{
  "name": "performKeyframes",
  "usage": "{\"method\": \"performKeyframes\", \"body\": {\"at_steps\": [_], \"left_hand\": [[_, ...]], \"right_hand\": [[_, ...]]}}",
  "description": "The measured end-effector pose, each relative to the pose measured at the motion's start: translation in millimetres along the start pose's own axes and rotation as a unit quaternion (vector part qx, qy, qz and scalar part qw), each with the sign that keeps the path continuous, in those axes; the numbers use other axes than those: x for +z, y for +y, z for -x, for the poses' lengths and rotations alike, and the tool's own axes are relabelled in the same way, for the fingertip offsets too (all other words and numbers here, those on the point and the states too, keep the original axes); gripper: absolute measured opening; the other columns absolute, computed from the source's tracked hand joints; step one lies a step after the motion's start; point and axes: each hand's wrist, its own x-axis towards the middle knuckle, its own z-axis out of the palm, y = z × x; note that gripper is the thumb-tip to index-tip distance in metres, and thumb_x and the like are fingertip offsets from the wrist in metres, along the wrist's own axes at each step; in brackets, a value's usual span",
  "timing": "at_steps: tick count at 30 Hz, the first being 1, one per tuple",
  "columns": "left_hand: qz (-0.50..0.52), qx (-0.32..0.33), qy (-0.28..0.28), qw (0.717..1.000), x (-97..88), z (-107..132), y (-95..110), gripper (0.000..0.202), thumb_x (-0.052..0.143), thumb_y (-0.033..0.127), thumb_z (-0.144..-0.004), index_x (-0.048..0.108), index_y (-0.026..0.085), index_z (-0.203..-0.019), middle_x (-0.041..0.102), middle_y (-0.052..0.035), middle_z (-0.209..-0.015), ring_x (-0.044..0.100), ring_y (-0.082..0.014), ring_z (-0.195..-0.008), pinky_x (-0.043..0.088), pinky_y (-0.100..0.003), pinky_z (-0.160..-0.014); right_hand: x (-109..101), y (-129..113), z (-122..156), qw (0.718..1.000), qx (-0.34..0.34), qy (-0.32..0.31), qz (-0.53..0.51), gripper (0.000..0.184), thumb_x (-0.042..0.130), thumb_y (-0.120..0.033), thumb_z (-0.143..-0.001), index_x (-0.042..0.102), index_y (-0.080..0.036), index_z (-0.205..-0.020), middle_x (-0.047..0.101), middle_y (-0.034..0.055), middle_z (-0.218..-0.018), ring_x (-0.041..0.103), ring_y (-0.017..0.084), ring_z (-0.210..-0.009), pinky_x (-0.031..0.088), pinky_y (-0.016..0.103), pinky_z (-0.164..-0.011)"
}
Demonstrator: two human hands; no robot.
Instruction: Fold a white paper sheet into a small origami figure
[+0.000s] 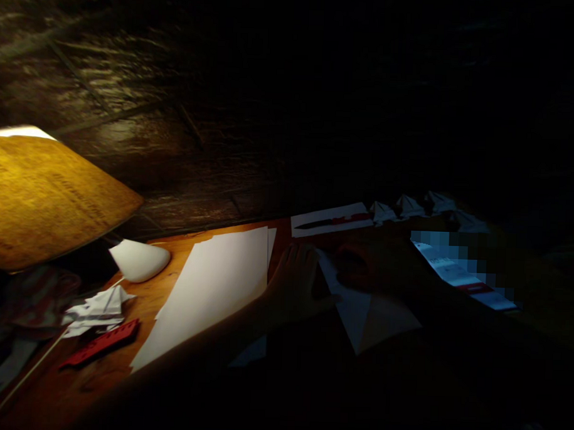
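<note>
Shadowed forearms point(207, 331) cross the bench point(156, 298) to a folded paper point(365, 318), right of the white stack point(223, 275): creased, bluish left, browner right, pointed nearward. The left hand point(296, 281) has fingers spread beside it; the right hand's point(361, 258) grip I cannot tell.

Comprises one left hand point(298, 283), bare, with slim fingers point(294, 255) and a thumb point(327, 303) of plain outline, joined to a long left forearm point(217, 332), apparently bare along the lit stretch and narrowing toward the wrist point(266, 299). Includes also one right hand point(360, 263), bare, dim and soft-edged, with a right forearm point(430, 294) sunk in deep shadow, too dark to tell whether sleeved. Fades into blackness at the near ends, with details there impossible to make out.
</note>
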Motion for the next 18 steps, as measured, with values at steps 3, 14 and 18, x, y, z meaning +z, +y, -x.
{"method": "performKeyframes", "body": {"at_steps": [3,14,18], "left_hand": [[0.017,-0.031,0.014,0.999,2.0,1,-2,0.087,0.079,0.071,-0.068,0.046,0.014,-0.124,0.056,-0.0196,-0.125,0.054,-0.0409,-0.116,0.049,-0.060,-0.099],[0.015,-0.005,0.013,1.000,2.0,0,-4,0.085,0.077,0.073,-0.071,0.048,0.017,-0.127,0.057,-0.0171,-0.128,0.054,-0.0402,-0.117,0.048,-0.061,-0.100],[0.019,-0.012,0.003,1.000,-0.4,0,-2,0.084,0.078,0.072,-0.071,0.049,0.017,-0.128,0.057,-0.0164,-0.128,0.054,-0.0397,-0.118,0.048,-0.060,-0.101]], "right_hand": [[2,2,0,1.000,-0.002,0.006,-0.005,0.034,0.074,-0.035,-0.083,0.067,-0.023,-0.114,0.071,0.0086,-0.117,0.067,0.026,-0.106,0.051,0.038,-0.089],[-5,-8,0,1.000,0.004,0.002,0.014,0.034,0.076,-0.033,-0.080,0.068,-0.020,-0.111,0.072,0.0114,-0.116,0.068,0.027,-0.105,0.052,0.040,-0.090],[-8,-11,-1,1.000,0.007,-0.011,0.022,0.031,0.075,-0.032,-0.081,0.069,-0.021,-0.109,0.073,0.0105,-0.116,0.068,0.027,-0.104,0.052,0.041,-0.089]]}}
